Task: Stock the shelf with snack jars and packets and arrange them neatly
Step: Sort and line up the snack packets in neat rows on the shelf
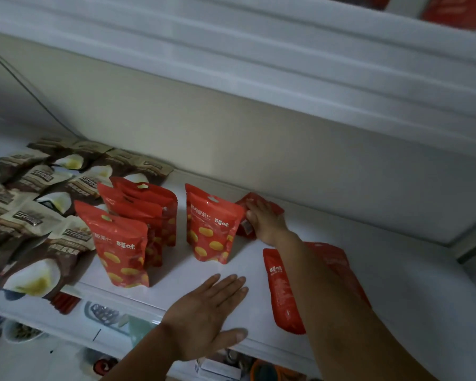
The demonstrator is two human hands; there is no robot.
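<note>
Red packet (245,229) right-rear of standing packet (212,232): R hand (267,221) grasps it, arm outstretched; L hand (212,306) flat, released, in front.

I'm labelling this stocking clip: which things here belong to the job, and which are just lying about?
Job:
shelf
standing red packets
back red packet, touched by the right hand
flat red packet under that forearm
brown packets
left hand, flat on the shelf

Lying about:
bowl below
cable on the wall
</note>
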